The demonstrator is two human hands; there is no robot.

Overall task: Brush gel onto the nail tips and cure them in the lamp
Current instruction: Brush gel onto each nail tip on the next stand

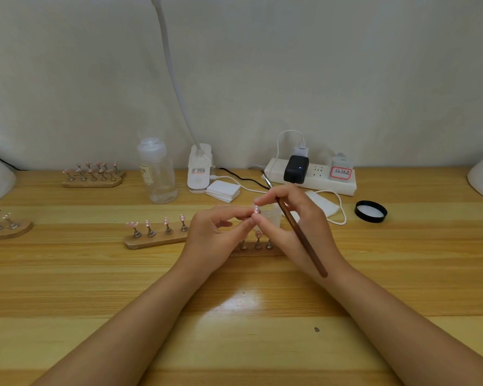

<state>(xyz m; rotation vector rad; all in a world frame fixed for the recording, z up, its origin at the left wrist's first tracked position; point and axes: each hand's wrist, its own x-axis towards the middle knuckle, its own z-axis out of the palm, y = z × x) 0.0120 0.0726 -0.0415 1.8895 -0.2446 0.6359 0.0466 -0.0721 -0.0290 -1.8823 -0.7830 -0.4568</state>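
Nail tip (256,209), pink, is pinched between both hands just above the wooden stand (156,238) on the worktop (234,344). Left hand (212,235) grips it from below; right hand (290,218) pinches the top while also clutching the brush (301,235). Risk: wet gel smudging on fingertips, or the brush handle knocking the small clear cup (271,217) right behind.

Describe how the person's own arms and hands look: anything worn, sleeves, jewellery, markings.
Both forearms are bare up to the frame's lower edge: no sleeves in view. The left hand and right hand wear no gloves, and no rings, watch or bracelets show. No tattoos or markings are visible. The fingernails are too small to judge.
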